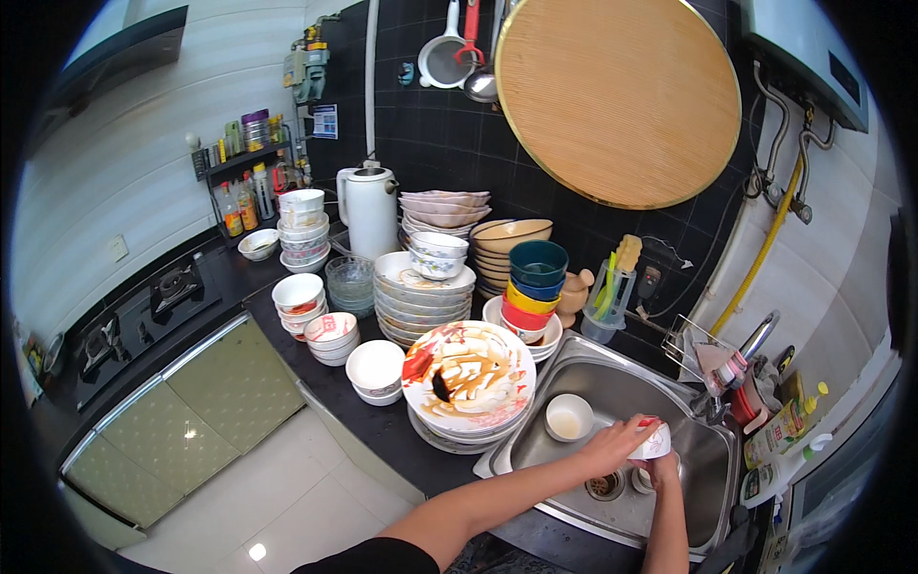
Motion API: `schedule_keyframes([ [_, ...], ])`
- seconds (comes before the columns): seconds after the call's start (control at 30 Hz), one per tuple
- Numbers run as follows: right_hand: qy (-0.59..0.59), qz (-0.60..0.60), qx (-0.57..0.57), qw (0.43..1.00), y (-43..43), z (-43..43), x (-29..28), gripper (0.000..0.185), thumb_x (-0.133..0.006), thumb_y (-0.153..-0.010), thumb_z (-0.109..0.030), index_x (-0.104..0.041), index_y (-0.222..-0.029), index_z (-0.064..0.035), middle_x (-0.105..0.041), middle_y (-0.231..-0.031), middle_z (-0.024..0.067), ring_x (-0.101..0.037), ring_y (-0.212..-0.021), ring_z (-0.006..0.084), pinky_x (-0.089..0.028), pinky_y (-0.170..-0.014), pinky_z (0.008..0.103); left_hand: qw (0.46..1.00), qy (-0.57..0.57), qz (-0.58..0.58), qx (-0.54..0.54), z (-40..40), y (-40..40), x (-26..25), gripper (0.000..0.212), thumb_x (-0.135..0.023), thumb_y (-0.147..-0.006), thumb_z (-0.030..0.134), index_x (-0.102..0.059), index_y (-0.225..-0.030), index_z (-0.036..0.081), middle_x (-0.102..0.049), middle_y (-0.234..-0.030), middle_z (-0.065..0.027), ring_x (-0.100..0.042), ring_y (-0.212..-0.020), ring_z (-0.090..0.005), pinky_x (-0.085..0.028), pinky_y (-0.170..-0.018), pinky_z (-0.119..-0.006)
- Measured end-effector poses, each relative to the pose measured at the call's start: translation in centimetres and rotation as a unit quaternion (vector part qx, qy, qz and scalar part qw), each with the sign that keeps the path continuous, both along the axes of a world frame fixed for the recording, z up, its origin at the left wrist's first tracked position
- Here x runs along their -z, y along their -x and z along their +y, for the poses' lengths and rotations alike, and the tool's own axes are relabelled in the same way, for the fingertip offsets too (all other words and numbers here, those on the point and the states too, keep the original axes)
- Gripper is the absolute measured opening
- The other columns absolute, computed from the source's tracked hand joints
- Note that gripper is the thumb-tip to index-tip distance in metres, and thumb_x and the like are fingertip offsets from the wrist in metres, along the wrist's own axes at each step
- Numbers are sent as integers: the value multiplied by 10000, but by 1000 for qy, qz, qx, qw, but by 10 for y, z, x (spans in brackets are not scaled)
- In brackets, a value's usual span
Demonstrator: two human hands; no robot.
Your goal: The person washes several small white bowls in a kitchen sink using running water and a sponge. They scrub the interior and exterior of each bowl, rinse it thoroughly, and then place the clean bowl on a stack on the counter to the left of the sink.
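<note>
Over the stainless steel sink (531, 448), my left hand (617, 446) and my right hand (660, 468) both hold a small white bowl (651, 443) with a red pattern, tilted on its side. Part of the bowl is hidden by my fingers. A white bowl (569, 417) with some cloudy liquid stands in the sink to the left. Below my hands, another white bowl (643, 482) sits partly hidden beside the drain strainer (604, 486). The chrome faucet (760, 336) rises at the sink's right rear.
Left of the sink are a sauce-stained plate (470, 377) on a stack, a tall stack of dishes (423, 308), several white bowls (375, 367) and colored bowls (529, 305). An electric kettle (369, 215) stands behind. Detergent bottles (778, 438) line the right edge.
</note>
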State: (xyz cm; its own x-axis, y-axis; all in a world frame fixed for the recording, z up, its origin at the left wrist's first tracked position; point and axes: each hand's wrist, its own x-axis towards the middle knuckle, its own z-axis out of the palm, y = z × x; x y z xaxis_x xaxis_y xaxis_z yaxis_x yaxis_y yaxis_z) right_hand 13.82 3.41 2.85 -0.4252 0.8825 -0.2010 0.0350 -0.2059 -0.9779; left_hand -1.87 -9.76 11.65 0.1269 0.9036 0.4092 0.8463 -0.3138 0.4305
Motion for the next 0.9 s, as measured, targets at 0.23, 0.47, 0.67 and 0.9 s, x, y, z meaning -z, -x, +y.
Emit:
schedule_keyframes([
  [0.23, -72, -10, -6, 997, 37, -32, -57, 333, -411, -870, -291, -498, -1119, -87, -594, -970, 75, -612, -807, 202, -538, -575, 314, 996, -83, -27, -13, -39, 29, -32, 824, -613, -614, -26, -238, -1322, 165, -335, -1228, -153, -499, -957, -346, -462, -759, -410],
  [0.47, -128, -68, -5, 989, 50, -58, -93, 278, -471, -856, -292, -524, -993, -56, -604, -723, 75, -583, -529, 146, -476, -424, 241, 979, -51, -196, -32, -58, 55, -52, 664, -621, -706, 174, -301, -1272, 40, -382, -1217, -154, -459, -1056, -334, -410, -844, -393],
  [0.67, -161, -113, -18, 980, 66, -87, -117, 270, -495, -846, -255, -545, -916, 1, -580, -658, 75, -546, -470, 137, -428, -385, 236, 962, -91, -247, -66, -70, 72, -45, 594, -574, -759, 288, -354, -1236, 11, -449, -1138, -208, -480, -1029, -338, -413, -837, -381],
  [0.9, -164, -132, -18, 977, 76, -103, -138, 322, -542, -793, -301, -579, -737, 14, -559, -576, 65, -508, -411, 130, -377, -361, 233, 965, 42, -231, -116, -100, 91, -71, 516, -511, -782, 326, -414, -1133, -39, -568, -901, -267, -555, -858, -388, -434, -760, -455],
])
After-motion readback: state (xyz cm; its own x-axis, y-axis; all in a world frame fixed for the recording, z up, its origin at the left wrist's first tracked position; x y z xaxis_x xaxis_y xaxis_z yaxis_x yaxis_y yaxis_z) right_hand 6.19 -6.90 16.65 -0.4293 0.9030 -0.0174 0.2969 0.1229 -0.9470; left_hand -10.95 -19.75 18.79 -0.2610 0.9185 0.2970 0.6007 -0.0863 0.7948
